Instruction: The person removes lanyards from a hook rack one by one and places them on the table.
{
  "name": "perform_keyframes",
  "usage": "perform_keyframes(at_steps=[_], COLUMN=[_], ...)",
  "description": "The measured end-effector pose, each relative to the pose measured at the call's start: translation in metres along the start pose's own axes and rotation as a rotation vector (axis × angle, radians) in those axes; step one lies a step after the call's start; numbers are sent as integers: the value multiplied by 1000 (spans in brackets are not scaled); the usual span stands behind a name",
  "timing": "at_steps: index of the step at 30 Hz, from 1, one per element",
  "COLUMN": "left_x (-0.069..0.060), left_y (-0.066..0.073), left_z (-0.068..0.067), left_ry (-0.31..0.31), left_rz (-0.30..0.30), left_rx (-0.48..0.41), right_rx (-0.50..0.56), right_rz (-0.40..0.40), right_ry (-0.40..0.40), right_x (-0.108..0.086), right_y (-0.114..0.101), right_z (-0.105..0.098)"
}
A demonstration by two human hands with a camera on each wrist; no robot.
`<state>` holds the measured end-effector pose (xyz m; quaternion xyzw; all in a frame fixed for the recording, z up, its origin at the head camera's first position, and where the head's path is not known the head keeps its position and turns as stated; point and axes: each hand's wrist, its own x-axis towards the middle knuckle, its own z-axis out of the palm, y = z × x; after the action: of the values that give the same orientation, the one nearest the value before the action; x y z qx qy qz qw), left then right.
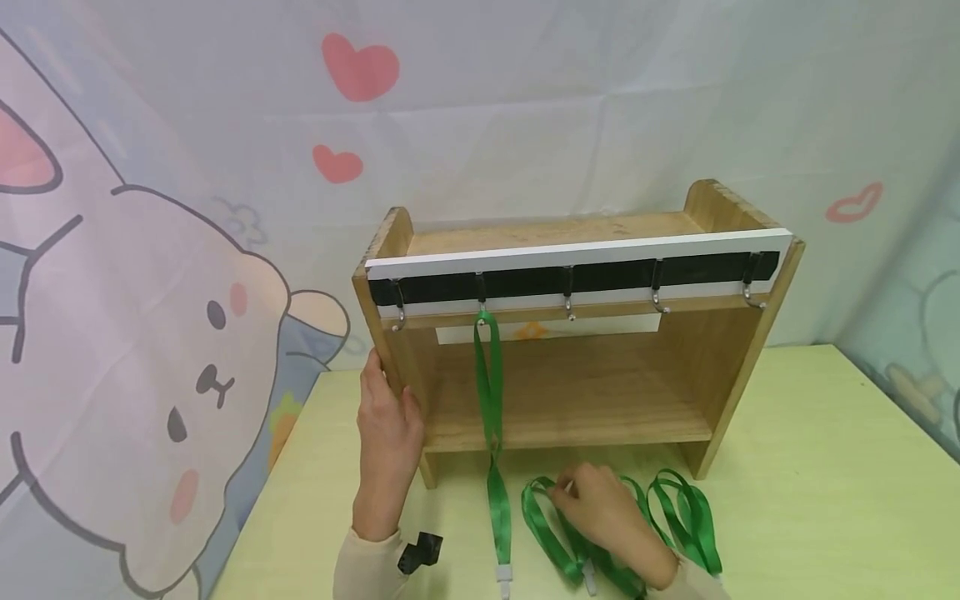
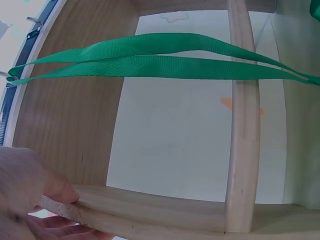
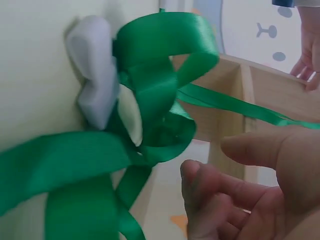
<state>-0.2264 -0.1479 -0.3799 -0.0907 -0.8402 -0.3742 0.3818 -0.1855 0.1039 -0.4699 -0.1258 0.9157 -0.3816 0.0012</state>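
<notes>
My left hand [image 1: 390, 433] grips the left side panel of a small wooden shelf [image 1: 562, 392], its thumb on the inner face and its fingers on the outer side, as the left wrist view shows. One green lanyard [image 1: 491, 400] hangs from the second hook from the left, its grey clip [image 1: 504, 573] low near the table. Over a pile of green lanyards [image 3: 155, 90] in front of the shelf is my right hand [image 1: 600, 504]. In the right wrist view its thumb and fingertips are apart beside the ribbon, with nothing seen between them.
A white rail with a black strip [image 1: 525, 282] and several metal hooks [image 1: 570, 304] runs across the shelf's upper front. Another looped green lanyard [image 1: 697, 521] lies at the right of the pile on the pale yellow table [image 1: 825, 467]. A cartoon-printed cloth [image 1: 487, 150] hangs behind.
</notes>
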Motion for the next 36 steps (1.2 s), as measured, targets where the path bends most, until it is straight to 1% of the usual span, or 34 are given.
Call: perform_keyframes(at_steps=[4,7,13,18,25,29,34,36], left_x=[0,0,2,1,0,0,1,1], left_y=[0,-1,-1,-1,-2,-2,-2,-2], left_z=[-1,-1,-2,-2,-1,-1,-2,-3], left_ry=[-4,-3,0,0,-5,-2,-7,-12], left_rz=[-1,3,8,7,2,3,-2,-5], left_rx=[-1,3,-2,-14,-14,-15,-26,-28], right_rx=[-11,-11,-18,-17,-13,32,134,167], right_rz=[-36,-82,-200,-278,-377,-447,-575,-604], right_ry=[8,22,99,150,210,273,395,434], right_x=[-1,-2,-2,-2,1,6,17,20], right_y=[-5,-12,-34,-54,-70,-78,-87,-92], right_z=[-4,-8,-19,-26,-32,-34,-35,-36])
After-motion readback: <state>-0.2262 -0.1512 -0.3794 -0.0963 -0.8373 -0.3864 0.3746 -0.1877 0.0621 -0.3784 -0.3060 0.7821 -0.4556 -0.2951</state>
